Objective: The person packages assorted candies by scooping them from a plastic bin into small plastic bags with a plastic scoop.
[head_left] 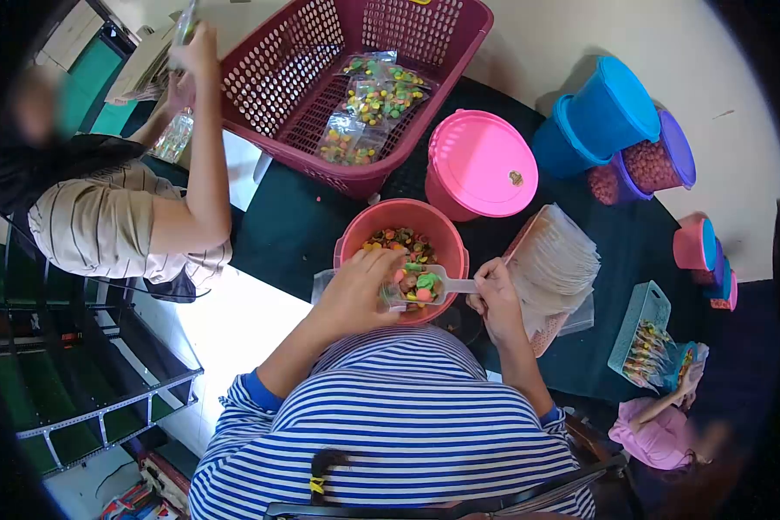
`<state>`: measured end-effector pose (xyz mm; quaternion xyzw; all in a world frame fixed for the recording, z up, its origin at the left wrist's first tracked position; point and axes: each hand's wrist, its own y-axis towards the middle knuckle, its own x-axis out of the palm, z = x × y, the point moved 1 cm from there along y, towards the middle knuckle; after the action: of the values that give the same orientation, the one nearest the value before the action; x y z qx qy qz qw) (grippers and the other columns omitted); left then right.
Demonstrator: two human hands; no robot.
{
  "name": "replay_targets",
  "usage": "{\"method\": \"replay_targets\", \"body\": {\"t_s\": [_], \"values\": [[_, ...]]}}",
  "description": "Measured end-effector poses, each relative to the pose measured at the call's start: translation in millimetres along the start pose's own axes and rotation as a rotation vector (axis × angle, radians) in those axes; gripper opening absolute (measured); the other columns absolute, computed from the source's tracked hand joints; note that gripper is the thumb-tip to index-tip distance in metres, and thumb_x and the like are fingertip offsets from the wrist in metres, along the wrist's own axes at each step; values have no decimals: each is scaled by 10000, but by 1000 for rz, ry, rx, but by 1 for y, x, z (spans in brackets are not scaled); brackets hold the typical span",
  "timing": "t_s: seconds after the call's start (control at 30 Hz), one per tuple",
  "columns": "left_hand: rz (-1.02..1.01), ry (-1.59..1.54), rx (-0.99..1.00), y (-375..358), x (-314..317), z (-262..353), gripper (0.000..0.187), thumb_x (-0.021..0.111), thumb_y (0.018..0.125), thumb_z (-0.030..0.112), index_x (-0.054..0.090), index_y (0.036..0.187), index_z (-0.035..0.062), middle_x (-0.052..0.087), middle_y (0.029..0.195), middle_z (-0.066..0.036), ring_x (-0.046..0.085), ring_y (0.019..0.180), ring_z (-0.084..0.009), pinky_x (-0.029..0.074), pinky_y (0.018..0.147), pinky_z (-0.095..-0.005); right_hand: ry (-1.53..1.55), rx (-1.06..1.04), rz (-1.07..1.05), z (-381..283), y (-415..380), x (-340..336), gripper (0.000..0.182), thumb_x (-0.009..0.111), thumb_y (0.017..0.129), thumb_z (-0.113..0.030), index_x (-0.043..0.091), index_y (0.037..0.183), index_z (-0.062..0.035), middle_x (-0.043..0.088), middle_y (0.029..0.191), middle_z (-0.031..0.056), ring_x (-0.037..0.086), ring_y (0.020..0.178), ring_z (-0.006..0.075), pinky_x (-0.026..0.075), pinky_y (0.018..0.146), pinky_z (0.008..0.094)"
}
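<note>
Right hand point(494, 290) pinches scoop point(429, 282); left hand point(360, 286) curled at bucket point(355, 238).

Floor: pale tiles point(234, 329) are showing at left.
Mat: a dark green mat point(295, 225) is covering the floor.
Rack: a metal rack point(104, 381) is standing at lower left.

1 head camera looks steeply down, close over the table point(303, 225).

Pink tub point(449, 227) (multicoloured sweets point(412, 251)).
</note>
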<state>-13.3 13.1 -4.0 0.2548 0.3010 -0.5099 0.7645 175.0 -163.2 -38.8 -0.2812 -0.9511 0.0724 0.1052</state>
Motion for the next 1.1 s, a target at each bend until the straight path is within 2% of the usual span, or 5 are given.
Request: {"method": "replay_targets", "body": {"t_s": [0.6,0.67,0.9,0.97,1.1], "values": [[16,-2,-4,1,0,2,889,795,602,204,436,1407,88,526,1279,-189,490,1198,-379,383,1059,-462,61,-4,58,0,-4,-10,88,520,997,-130,445,974,-92,426,673,-17,395,554,57,299,512,213],[9,9,-13,2,-2,4,887,795,602,201,438,1406,88,528,1279,-187,489,1198,-378,383,1060,-462,210,6,10,5,-2,-13,90,525,993,-125,445,974,-88,425,677,-16,390,554,58,301,514,215],[23,24,20,2,0,2,885,804,597,205,446,1397,88,540,1273,-175,503,1176,-369,395,1039,-461,153,-5,25,4,-3,-10,90,529,986,-111,444,974,-84,426,692,-16,383,548,58,297,503,220],[30,40,29,3,1,2,882,803,596,206,448,1394,87,544,1267,-172,507,1170,-366,397,1035,-460,-18,-42,57,0,-5,-8,94,535,981,-110,445,971,-84,426,699,-19,380,549,56,291,500,219],[30,26,25,3,0,4,875,794,590,195,453,1388,84,559,1239,-163,508,1165,-358,400,1030,-454,114,2,46,3,-3,-10,89,531,982,-106,445,971,-84,421,693,-24,380,555,54,290,504,217]]}}
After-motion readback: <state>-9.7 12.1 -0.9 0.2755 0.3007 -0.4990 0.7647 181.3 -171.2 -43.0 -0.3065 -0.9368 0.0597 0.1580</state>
